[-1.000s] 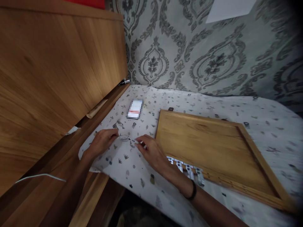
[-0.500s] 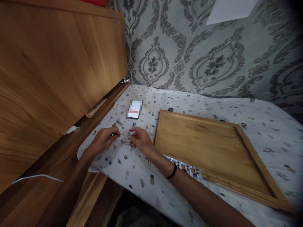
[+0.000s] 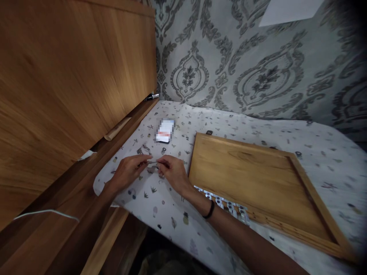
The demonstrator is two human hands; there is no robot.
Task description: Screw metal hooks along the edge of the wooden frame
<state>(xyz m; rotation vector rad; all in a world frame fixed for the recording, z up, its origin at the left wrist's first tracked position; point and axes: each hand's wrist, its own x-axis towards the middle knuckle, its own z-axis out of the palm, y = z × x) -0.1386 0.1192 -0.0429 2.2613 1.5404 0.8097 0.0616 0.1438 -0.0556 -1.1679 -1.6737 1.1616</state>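
Observation:
My left hand [image 3: 130,171] and my right hand [image 3: 172,172] meet fingertip to fingertip over the patterned sheet [image 3: 258,130]. Both pinch a small clear packet [image 3: 152,163] between them; what is in it is too small to make out. A few small metal parts [image 3: 145,149] lie just beyond my fingers. A black band circles my right wrist.
A wooden framed panel [image 3: 258,179] lies flat to the right, with a strip of metal brackets [image 3: 226,203] at its near edge. A phone [image 3: 164,131] lies farther back. A wooden board [image 3: 71,76] leans at the left above a dark ledge with a white cable [image 3: 46,212].
My right hand moved left from beside the panel to meet my left hand. Both have closed on the small packet and lifted it slightly.

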